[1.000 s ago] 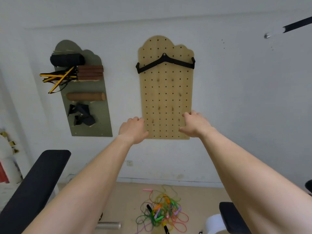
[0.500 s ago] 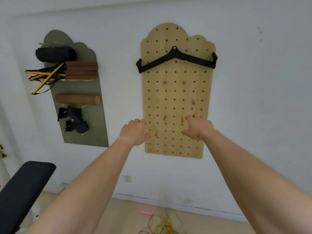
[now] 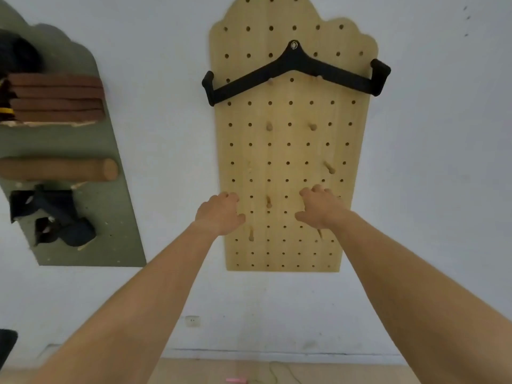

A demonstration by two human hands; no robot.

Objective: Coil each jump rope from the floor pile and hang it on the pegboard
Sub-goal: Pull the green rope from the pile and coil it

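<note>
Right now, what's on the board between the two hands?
In the head view, one wooden peg sticks out of the wooden pegboard between the left hand and right hand.

This looks like a small home gym room. On the white wall at 12 o'clock hangs a wooden pegboard (image 3: 291, 167) with many holes and little pegs, and a black pull bar (image 3: 295, 72) for exercise rests on it. At 9 o'clock a green board (image 3: 116, 217) holds workout things: brown folded mats (image 3: 56, 97), a brown foam roller (image 3: 59, 169) and black straps (image 3: 52, 214). At 6 o'clock a pink jump rope handle (image 3: 235, 380) lies on the tan floor (image 3: 332, 372).
</note>
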